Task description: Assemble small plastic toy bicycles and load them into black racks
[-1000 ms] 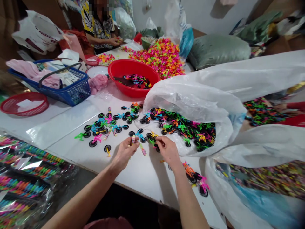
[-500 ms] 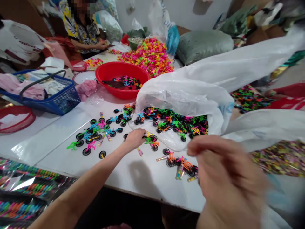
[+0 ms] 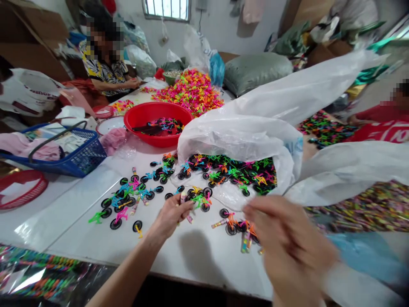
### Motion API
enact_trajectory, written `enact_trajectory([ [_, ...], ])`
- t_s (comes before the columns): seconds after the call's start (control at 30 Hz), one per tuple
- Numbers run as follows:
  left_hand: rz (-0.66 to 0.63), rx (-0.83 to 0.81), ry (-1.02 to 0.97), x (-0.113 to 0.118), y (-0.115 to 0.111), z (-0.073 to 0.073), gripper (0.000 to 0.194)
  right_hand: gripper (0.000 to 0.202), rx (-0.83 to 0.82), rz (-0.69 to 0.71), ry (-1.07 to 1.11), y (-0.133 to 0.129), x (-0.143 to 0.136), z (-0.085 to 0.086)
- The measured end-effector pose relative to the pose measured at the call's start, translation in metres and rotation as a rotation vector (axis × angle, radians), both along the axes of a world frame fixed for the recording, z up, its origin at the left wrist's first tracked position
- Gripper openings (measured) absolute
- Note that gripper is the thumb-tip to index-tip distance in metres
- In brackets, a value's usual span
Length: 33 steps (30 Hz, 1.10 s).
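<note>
Here's my left hand (image 3: 170,214), low over the counter (image 3: 153,253), forearm slanting in from the bottom edge, thumb and fingers pinched around a small printed tube (image 3: 183,197) that pokes up from the grip. My right hand (image 3: 292,243) is up close to the view and blurred, wrist bent, fingers curled together and pointing left; whether anything sits between those fingertips, I can't tell.

Right beside my left fingertips, a little cluster of toy bicycles (image 3: 201,200), green, yellow and pink on black wheels, lies on the counter. Past my right fingertips there's an orange bicycle (image 3: 232,222), partly hidden further along by that hand, with loose tubes (image 3: 245,242) next to it. Over to the left, a wider scatter of bicycles (image 3: 123,198), blue, green and pink, tubes mixed in.

Beyond the hands, a white plastic bag (image 3: 236,132) gapes open, packed with more bicycles. Behind it, the red basin (image 3: 140,139) holds some too, the blue basket (image 3: 84,158) stands left, and a bright heap of plastic pieces (image 3: 194,91) lies near a co-worker in a patterned shirt (image 3: 105,70).
</note>
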<state>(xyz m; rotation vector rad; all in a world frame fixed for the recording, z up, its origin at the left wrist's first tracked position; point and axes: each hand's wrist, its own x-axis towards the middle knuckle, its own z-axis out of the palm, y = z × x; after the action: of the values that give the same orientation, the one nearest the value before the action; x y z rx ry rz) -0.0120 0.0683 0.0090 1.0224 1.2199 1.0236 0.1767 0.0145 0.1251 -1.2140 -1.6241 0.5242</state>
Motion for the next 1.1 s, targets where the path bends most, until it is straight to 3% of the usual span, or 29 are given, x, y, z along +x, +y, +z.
enact_trajectory([
  [0.07, 0.028, -0.067, -0.278, 0.003, -0.013, 0.002, 0.031, 0.021, -0.236, 0.052, 0.11, 0.024, -0.012, -0.033],
  [0.17, 0.076, -0.073, -0.405, 0.006, -0.023, 0.002, 0.032, 0.039, -0.528, 0.084, 0.378, 0.049, -0.027, -0.082],
  [0.23, 0.125, -0.064, -0.447, 0.005, -0.025, 0.001, 0.031, 0.045, -0.572, 0.013, 0.579, 0.052, -0.033, -0.105],
  [0.33, 0.185, -0.082, -0.525, 0.007, -0.027, 0.001, 0.031, 0.043, -0.595, -0.017, 0.779, 0.04, -0.039, -0.12],
  [0.47, 0.212, -0.177, -0.662, 0.018, -0.032, -0.001, 0.037, 0.032, -0.592, 0.112, 0.876, 0.02, -0.051, -0.124],
  [0.63, 0.231, -0.205, -0.747, 0.037, -0.04, 0.0, 0.038, 0.027, -0.5, 0.106, 0.982, 0.018, -0.066, -0.128],
  [0.77, 0.06, -0.165, -0.488, 0.036, -0.042, 0.002, 0.031, 0.021, -0.439, -0.024, 0.725, 0.025, -0.057, -0.12],
  [0.9, 0.025, -0.117, -0.267, 0.017, -0.044, -0.005, 0.036, 0.02, -0.265, -0.131, 0.337, 0.03, -0.036, -0.096],
  [1.0, -0.022, -0.085, -0.18, 0.005, -0.047, -0.011, 0.036, 0.02, -0.351, -0.011, 0.161, 0.029, -0.027, -0.091],
  [1.1, -0.061, -0.064, -0.118, 0.001, -0.048, -0.015, 0.035, 0.022, -0.552, 0.105, 0.208, 0.026, -0.028, -0.102],
])
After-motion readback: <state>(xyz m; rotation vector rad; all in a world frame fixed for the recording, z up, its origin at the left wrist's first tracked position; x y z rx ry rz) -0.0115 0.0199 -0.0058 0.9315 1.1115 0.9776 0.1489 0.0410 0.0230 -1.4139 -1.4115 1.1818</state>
